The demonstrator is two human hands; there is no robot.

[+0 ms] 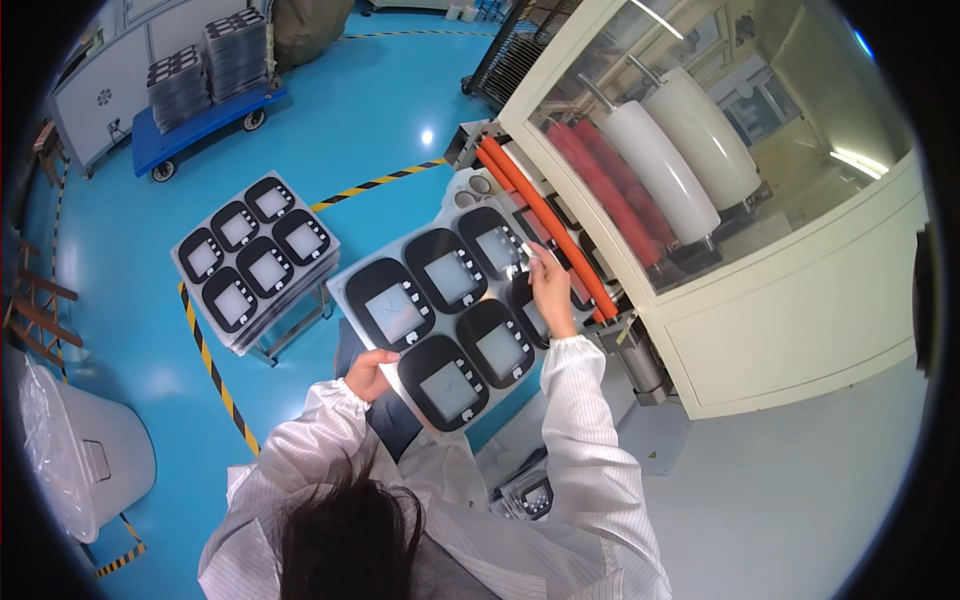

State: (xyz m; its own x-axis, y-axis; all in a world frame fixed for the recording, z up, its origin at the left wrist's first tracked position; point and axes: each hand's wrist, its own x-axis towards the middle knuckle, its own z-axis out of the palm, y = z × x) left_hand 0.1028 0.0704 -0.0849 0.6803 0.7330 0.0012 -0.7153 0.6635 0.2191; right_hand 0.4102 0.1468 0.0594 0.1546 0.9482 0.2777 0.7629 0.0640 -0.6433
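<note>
A large translucent sheet (437,322) printed with several black rounded panels, each with a pale square window, lies tilted in front of me. My left hand (369,376) is closed on its near left edge, with the thumb on top. Above the far right part of the sheet, my right hand (552,294) pinches a small white object (529,249), too small to name. Just beyond that hand, orange rollers (545,225) run along the machine's front. The sheet's far right corner is partly hidden by my right hand.
A stack of similar printed sheets (286,224) stands on a metal stand at left. Further back, a blue cart (210,122) carries more stacks. The cream machine (770,330) with windowed rollers fills the right. A white bin (115,455) stands at lower left. Tape rolls (470,190) lie beside the orange rollers.
</note>
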